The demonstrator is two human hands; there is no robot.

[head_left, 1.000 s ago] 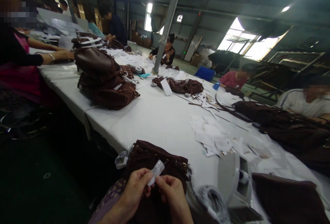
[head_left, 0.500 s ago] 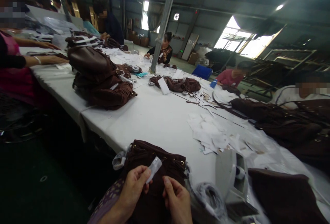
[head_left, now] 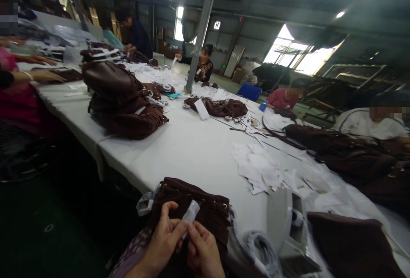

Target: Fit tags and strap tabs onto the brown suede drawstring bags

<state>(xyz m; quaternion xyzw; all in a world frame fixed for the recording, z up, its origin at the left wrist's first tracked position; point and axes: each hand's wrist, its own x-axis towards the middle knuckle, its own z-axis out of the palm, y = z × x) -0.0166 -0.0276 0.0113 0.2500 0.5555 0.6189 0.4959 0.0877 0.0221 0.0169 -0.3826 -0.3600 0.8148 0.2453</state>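
Observation:
Between my two hands is a small strip-like piece wrapped in whitish, translucent plastic. My left hand pinches its lower end between thumb and fingers, with the index finger raised. My right hand is closed at the same end, its fingertips meeting the left ones; the exact grip is partly hidden. Under both hands lies a dark brown fringed bag with brass eyelets along its top edge, at the table's near edge. A plastic-wrapped part sticks out at the bag's left side.
A grey tape dispenser, a wrapped coil and a flat brown piece lie to the right. White paper scraps are beyond them. Brown bags are stacked at left. A post rises mid-table; co-workers sit and stand around.
My right hand has moved left to meet my left hand at the wrapped piece. The left index finger has lifted. At far back, a co-worker's hand has risen with something white.

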